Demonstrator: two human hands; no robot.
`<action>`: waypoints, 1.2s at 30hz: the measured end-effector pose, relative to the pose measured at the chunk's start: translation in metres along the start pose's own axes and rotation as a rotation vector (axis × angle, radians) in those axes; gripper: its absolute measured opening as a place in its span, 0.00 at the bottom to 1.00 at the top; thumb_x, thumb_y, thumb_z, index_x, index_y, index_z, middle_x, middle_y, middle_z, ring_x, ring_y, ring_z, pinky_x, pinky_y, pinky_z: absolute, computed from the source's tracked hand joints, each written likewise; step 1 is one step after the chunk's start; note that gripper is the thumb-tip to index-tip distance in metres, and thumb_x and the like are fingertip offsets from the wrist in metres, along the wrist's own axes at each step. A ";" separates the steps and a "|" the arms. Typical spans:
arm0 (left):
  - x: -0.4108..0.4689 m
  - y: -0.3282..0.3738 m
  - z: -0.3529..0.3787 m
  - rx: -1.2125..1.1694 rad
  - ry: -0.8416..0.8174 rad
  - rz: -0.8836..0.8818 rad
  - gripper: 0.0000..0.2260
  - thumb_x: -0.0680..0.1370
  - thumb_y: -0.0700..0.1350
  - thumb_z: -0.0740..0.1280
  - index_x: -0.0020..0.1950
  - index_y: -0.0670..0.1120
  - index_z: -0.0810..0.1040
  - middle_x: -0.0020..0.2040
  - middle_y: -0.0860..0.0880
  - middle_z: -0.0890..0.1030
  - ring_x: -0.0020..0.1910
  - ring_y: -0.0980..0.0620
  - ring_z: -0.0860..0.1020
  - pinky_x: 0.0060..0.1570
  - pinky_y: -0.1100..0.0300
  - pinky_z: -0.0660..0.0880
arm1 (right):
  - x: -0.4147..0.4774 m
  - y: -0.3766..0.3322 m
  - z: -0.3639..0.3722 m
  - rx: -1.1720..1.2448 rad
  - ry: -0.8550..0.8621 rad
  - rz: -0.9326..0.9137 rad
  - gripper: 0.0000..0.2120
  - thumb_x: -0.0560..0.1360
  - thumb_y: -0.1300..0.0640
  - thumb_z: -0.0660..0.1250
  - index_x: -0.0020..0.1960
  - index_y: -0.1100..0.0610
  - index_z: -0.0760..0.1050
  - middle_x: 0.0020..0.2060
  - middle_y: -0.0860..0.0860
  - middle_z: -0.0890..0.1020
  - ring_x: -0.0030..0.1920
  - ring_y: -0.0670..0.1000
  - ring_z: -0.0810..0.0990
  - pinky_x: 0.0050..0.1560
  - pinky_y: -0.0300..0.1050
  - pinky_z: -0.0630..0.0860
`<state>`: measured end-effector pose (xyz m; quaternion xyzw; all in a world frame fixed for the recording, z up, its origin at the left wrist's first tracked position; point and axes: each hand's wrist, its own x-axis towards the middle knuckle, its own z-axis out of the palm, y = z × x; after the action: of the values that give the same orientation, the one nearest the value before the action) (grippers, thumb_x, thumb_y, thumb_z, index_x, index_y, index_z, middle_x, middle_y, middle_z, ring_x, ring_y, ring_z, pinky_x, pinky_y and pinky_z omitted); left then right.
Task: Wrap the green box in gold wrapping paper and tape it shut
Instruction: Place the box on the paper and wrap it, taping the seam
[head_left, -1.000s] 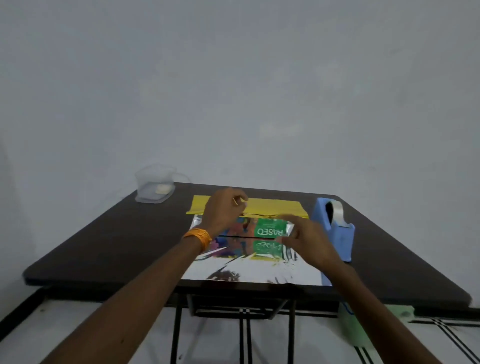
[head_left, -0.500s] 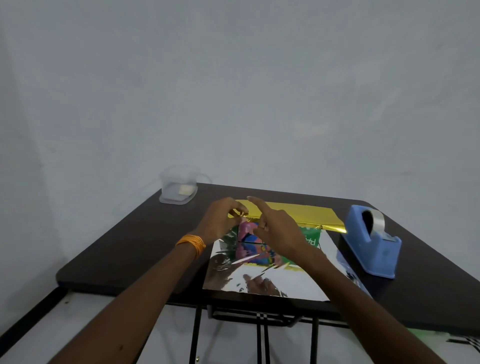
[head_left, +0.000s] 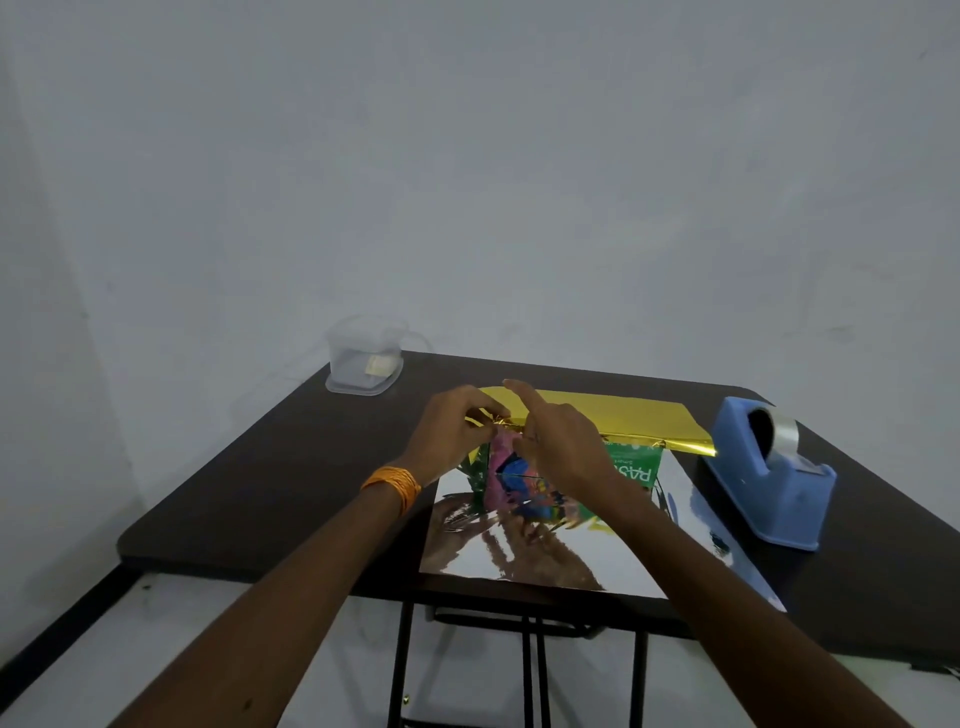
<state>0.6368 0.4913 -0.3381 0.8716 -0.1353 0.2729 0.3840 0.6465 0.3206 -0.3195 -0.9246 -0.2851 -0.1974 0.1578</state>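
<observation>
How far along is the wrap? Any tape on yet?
Done: green box sits on the gold paper, far edge raised at the box. In hand: left hand pinches that edge; right hand beside it, index finger out, grip unclear. Left: near flap lies flat, no tape visible on paper, tape dispenser untouched.

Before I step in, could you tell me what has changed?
The right hand left the labelled end of the green box and moved across to the fold in the gold wrapping paper, beside the left hand. The left hand kept pinching that fold; the tape dispenser stayed put.
</observation>
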 end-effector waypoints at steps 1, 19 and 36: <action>0.000 0.000 0.000 -0.005 0.006 -0.001 0.10 0.73 0.36 0.75 0.53 0.45 0.86 0.50 0.50 0.82 0.44 0.55 0.82 0.42 0.71 0.77 | 0.001 0.000 0.001 -0.022 0.002 0.003 0.36 0.77 0.52 0.70 0.79 0.47 0.55 0.50 0.53 0.85 0.45 0.54 0.82 0.41 0.45 0.78; -0.001 -0.004 -0.002 -0.036 0.006 0.033 0.11 0.73 0.36 0.75 0.54 0.43 0.86 0.48 0.50 0.81 0.43 0.59 0.79 0.42 0.75 0.73 | 0.008 0.013 -0.006 -0.195 0.092 0.184 0.31 0.73 0.42 0.73 0.72 0.48 0.65 0.52 0.51 0.85 0.49 0.55 0.83 0.46 0.47 0.79; -0.002 -0.003 0.000 -0.028 -0.009 -0.024 0.08 0.73 0.37 0.72 0.50 0.46 0.86 0.48 0.53 0.79 0.45 0.59 0.79 0.42 0.70 0.75 | 0.016 0.042 -0.016 0.352 -0.006 -0.079 0.07 0.70 0.62 0.77 0.47 0.56 0.84 0.34 0.46 0.76 0.34 0.44 0.71 0.35 0.37 0.67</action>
<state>0.6363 0.4937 -0.3411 0.8688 -0.1305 0.2627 0.3989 0.6791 0.2884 -0.3059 -0.8714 -0.3516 -0.1478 0.3086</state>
